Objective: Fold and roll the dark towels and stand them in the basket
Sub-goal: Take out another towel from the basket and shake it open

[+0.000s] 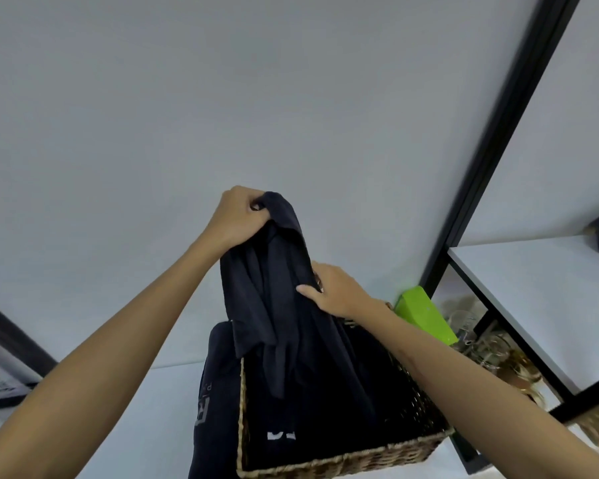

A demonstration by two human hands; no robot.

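A dark navy towel (274,288) hangs crumpled above a woven wicker basket (343,461). My left hand (237,216) grips its top corner, raised high. Lower on the towel's right edge, my right hand (332,288) pinches the cloth between thumb and fingers. The towel's lower end drops into the basket, which holds more dark cloth (325,420) with a white mark. Another dark towel (211,402) with grey lettering drapes over the basket's left side.
The basket stands on a white surface (135,409) against a pale wall. A green box (426,314) sits behind the basket on the right. A black-framed shelf unit (498,305) with white boards stands at right, with glassware (481,344) underneath. A dark object (0,392) lies far left.
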